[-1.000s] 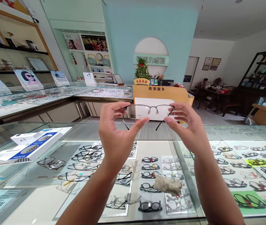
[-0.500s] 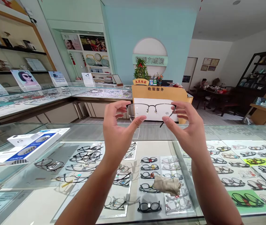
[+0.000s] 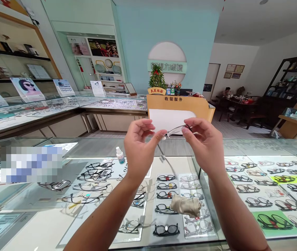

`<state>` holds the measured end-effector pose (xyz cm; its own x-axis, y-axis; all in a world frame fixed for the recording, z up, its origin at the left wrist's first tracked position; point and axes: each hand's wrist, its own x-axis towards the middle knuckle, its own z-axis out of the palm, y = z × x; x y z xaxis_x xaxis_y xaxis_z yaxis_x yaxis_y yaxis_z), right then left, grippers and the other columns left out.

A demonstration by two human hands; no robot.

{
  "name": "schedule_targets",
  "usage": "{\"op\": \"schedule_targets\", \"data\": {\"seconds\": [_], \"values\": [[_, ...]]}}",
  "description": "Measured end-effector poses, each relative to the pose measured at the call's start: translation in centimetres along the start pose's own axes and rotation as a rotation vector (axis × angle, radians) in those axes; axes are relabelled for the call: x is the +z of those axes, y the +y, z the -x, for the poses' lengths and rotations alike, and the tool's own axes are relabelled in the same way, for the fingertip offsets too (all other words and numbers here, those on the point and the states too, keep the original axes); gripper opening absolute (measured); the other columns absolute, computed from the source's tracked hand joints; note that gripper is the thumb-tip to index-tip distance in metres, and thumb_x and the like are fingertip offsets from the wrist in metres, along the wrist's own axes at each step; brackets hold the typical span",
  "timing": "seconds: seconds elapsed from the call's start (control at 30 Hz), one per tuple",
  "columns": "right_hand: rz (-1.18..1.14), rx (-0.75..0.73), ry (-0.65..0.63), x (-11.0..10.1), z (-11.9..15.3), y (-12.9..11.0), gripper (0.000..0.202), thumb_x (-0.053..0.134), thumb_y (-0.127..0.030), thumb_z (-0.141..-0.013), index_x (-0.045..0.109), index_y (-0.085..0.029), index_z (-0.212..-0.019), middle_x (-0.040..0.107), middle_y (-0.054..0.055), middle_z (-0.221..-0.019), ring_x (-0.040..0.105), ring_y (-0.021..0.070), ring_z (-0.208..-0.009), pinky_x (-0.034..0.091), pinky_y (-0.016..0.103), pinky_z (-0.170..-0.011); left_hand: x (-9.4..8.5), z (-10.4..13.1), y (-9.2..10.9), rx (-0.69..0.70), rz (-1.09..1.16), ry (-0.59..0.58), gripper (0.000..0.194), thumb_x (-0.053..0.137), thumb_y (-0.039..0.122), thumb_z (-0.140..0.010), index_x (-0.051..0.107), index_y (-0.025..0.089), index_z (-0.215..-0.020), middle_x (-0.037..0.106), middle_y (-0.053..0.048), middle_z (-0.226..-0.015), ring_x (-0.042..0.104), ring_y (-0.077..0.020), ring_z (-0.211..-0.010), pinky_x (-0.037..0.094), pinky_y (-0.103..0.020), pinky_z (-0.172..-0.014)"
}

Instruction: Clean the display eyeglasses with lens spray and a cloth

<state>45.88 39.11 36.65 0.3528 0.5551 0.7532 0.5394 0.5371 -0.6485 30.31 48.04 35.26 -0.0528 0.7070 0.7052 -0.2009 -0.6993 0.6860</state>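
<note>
A thin-framed pair of glasses [image 3: 176,130] is held up above the glass display counter, turned so that it shows partly edge-on, with one dark temple hanging down. My left hand [image 3: 142,148] is on its left side, thumb and fingertips near the frame's middle. At the other end, my right hand [image 3: 203,144] pinches the frame between thumb and fingers. Beneath my hands, a crumpled beige cloth [image 3: 186,205] lies on the counter over rows of eyeglasses. A small white bottle [image 3: 120,155] stands left of my left hand.
The glass counter [image 3: 174,240] spans the foreground, with many frames on show, some on a green card [image 3: 277,224]. A pixelated box [image 3: 31,164] sits at the left. Beyond are a wooden cash desk [image 3: 206,104], more display cases and a seated person [image 3: 227,91].
The glasses have turned from facing front to nearly edge-on, and a temple now hangs down. My hands have moved closer together and slightly lower. The white bottle has come into view.
</note>
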Motion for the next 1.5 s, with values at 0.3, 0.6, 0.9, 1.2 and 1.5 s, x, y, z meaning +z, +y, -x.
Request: {"op": "schedule_targets", "data": {"seconds": [0.3,0.6,0.9,1.2,1.5], "values": [[0.068,-0.032,0.153,0.4,-0.8,1.6,0.018,0.067,-0.04,-0.099,0.073,-0.024,-0.106,0.07,0.002,-0.09,0.051,0.0123,-0.06,0.045,0.03,-0.056,-0.1,-1.2,-3.5,-0.327,-0.003,-0.258,0.054,0.079,0.062,-0.085,0.068,0.021,-0.117,0.071,-0.012,-0.118,0.068,-0.0223,-0.107,0.053,-0.036,-0.089],[0.017,-0.05,0.185,-0.2,-0.9,0.9,0.02,0.067,-0.042,-0.099,0.072,-0.024,-0.106,0.071,0.004,-0.095,0.054,0.0133,-0.064,0.045,0.029,-0.055,1.6,0.1,-4.9,-0.751,0.302,-0.692,0.061,0.088,0.068,-0.072,0.079,0.019,-0.107,0.073,-0.015,-0.125,0.067,-0.0296,-0.119,0.048,-0.048,-0.108],[-0.059,-0.028,0.208,-1.2,-1.4,0.8,0.022,0.071,-0.046,-0.096,0.07,-0.025,-0.104,0.065,0.002,-0.083,0.047,0.0123,-0.056,0.037,0.029,-0.047,0.7,-0.8,-4.2,-0.699,0.373,-0.625,0.057,0.094,0.064,-0.065,0.078,0.018,-0.095,0.068,-0.007,-0.09,0.065,-0.0189,-0.09,0.054,-0.039,-0.092],[-0.102,-0.081,0.129,-2.2,-1.8,1.3,0.021,0.071,-0.042,-0.097,0.07,-0.026,-0.11,0.068,0.003,-0.098,0.061,0.0138,-0.068,0.049,0.029,-0.055,-1.3,-2.4,-2.3,-0.5,0.265,-0.374,0.058,0.097,0.059,-0.063,0.078,0.019,-0.1,0.071,-0.007,-0.094,0.067,-0.018,-0.087,0.058,-0.033,-0.079],[0.044,-0.192,-0.048,-2.0,-0.8,-0.5,0.042,0.078,-0.044,-0.09,0.065,-0.032,-0.128,0.073,0.006,-0.116,0.071,0.0258,-0.111,0.058,0.049,-0.103,-3.1,-1.0,3.1,0.094,-0.062,-0.084,0.04,0.092,0.034,-0.075,0.078,0.027,-0.112,0.072,-0.005,-0.105,0.07,-0.0218,-0.1,0.06,-0.036,-0.087]]}}
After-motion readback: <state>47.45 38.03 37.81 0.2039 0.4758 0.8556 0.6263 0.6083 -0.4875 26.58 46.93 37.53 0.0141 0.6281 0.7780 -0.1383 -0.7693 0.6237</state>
